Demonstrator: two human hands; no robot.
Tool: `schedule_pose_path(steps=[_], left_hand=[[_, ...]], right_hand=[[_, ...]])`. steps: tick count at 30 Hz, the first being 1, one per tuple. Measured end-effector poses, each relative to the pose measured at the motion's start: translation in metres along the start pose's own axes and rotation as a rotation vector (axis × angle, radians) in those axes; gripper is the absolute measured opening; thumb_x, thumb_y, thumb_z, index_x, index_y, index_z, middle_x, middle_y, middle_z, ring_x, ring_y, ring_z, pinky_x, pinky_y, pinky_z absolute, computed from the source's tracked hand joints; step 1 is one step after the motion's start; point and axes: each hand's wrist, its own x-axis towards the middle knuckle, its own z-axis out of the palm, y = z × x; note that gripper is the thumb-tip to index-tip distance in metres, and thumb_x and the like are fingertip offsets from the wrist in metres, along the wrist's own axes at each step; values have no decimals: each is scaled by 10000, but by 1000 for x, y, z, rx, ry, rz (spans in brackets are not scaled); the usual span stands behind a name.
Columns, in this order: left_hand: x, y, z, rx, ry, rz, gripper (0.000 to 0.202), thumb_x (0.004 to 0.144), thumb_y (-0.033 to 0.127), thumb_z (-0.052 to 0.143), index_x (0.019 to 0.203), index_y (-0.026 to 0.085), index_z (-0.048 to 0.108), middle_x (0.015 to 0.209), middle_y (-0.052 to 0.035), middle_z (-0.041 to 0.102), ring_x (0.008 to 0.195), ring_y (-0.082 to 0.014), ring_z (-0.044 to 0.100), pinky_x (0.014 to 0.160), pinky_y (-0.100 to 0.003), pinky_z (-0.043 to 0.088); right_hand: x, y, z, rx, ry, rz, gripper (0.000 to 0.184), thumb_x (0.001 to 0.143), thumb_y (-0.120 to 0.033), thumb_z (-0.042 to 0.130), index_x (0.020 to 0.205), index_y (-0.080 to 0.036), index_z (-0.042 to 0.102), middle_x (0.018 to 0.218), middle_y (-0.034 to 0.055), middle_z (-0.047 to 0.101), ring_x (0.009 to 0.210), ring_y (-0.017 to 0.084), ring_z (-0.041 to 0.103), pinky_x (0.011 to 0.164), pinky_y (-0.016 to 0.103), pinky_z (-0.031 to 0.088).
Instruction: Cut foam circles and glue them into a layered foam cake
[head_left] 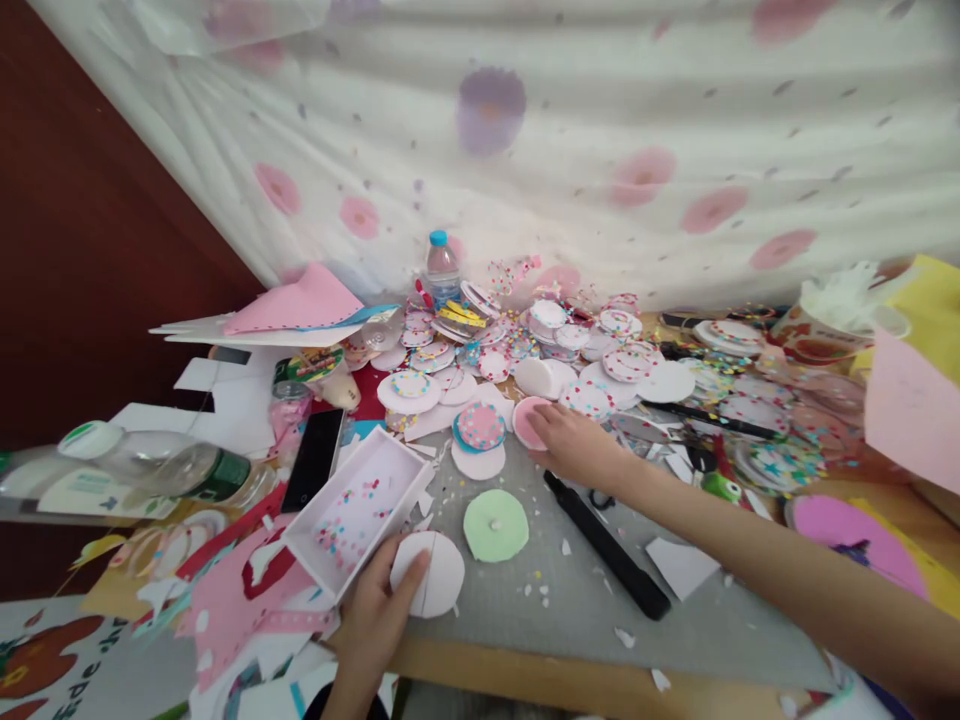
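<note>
My left hand (379,610) is closed on a white paper disc (442,575) near the table's front edge, its thumb lying over a line drawn across the disc. Further back, my right hand (574,445) pinches the edge of a small pink disc (529,422). Between the hands lies a light green disc (495,535) with a small whitish dab at its centre. A dotted pink and blue disc (480,426) rests partly over a white one. Beside my left hand is a white open box (360,510) with pink, red and blue confetti dots inside.
Decorated discs (630,360) crowd the back, by a small water bottle (442,268). A black stick-like tool (604,545) lies under my right forearm. At left are a phone (313,460), large plastic bottles (187,465) and paper scraps. A paper tub (825,325) stands back right.
</note>
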Motion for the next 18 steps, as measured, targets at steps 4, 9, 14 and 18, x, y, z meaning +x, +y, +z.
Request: schedule_pose_path(steps=[4,9,14,18], left_hand=[[-5,-3,2,1,-6,36,452,695,560,696,946,184,712,968,-80,735,960,-295,647,829,-347,517],[-9,-10,-1,0,-16,40,442,723,542,677,982,184,690,999,-74,725,983,-288,639,831,-344,509],[-8,-8,5,82,-178,42,387,762,500,654,987,187,694,986,-68,729,944,-273,648,834,-356,509],[5,-2,38,-25,-313,135,351,820,457,607,1013,168,657,978,-82,718,929,-246,653,808,-333,517]], right_hand=[[9,-3,17,-50,-66,96,349,929,-341,600,1228,-163,567,1242,94,588,1038,221,616,866,436,530],[13,6,-18,-6,7,158,239,972,-273,499,1076,-112,641,914,111,710,823,228,693,719,356,551],[-36,-13,-49,121,256,153,343,1007,-251,363,1301,-160,514,1130,124,700,979,214,688,797,297,535],[-90,-35,-37,368,549,12,431,946,-110,450,1360,-220,494,1317,113,608,1213,219,571,1026,369,444]])
